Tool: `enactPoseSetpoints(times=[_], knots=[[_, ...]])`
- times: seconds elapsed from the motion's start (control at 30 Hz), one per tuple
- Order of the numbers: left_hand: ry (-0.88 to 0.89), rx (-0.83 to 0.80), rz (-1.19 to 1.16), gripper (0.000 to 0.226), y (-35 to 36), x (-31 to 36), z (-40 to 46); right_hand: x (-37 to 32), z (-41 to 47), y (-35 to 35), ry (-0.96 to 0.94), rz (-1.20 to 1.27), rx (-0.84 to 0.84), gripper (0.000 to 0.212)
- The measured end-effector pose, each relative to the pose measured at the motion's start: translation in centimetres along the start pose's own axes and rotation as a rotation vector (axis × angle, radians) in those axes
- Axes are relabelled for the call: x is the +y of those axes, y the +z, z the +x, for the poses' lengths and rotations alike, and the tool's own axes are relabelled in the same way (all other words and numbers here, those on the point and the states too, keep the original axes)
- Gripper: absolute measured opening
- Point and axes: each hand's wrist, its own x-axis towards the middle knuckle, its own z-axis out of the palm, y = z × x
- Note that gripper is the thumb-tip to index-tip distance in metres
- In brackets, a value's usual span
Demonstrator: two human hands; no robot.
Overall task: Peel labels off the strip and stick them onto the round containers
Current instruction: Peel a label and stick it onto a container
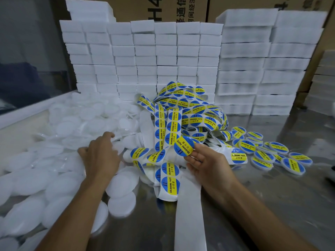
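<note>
A tangled label strip (172, 124) with round blue and yellow "soldering paste" labels lies heaped at the table's middle. My right hand (204, 160) holds one peeled round label (184, 146) by its edge on its fingertips, just above the strip. My left hand (100, 153) reaches into the pile of white round containers (59, 180) on the left, its fingers curled down among them; what it grasps is hidden. Several labelled containers (268, 153) lie in a cluster on the right.
The steel table (262, 205) is bare at the front right. Stacks of white foam blocks (145, 57) form a wall behind, with cardboard boxes (163, 8) beyond. Empty white backing strip (190, 214) trails toward the front edge.
</note>
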Motion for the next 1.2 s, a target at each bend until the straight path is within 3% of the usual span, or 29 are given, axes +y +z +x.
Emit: enactPoseSetpoints(times=[0.13,0.2,0.3,0.43,0.53,0.7,0.87,1.03,1.2], knots=[[0.092,0.083,-0.204,0.010,-0.3,0.8,-0.3,0.1,0.1,-0.1,-0.003,-0.011,-0.005,0.032],[0.152,0.165,-0.313,0.011,-0.8,1.5,-0.6,0.2,0.2,0.0,-0.007,-0.008,-0.009,0.039],[0.097,0.202,-0.642,0.011,-2.2,3.8,-1.5,0.2,0.3,-0.1,-0.010,-0.007,0.001,0.020],[-0.137,-0.166,-1.282,0.010,-3.1,7.0,-3.1,0.2,0.2,-0.1,0.000,0.091,0.026,0.012],[-0.222,-0.371,-1.528,0.006,-2.9,8.5,-4.2,-0.2,0.1,-0.2,0.008,0.197,0.031,0.013],[-0.319,-0.515,-1.429,0.018,-1.5,8.6,-5.0,-0.8,-0.2,-0.5,0.013,0.263,-0.015,0.013],[-0.321,-0.578,-1.408,0.028,-1.1,8.0,-4.8,-0.7,-0.1,-0.4,-0.023,0.161,0.007,0.009],[-0.264,-0.539,-1.406,0.019,-1.1,8.2,-5.0,-0.1,0.0,-0.4,-0.082,-0.014,-0.004,0.012],[-0.233,-0.554,-1.392,0.027,-1.1,8.1,-4.9,0.1,-0.1,0.0,-0.099,-0.064,-0.003,0.026]])
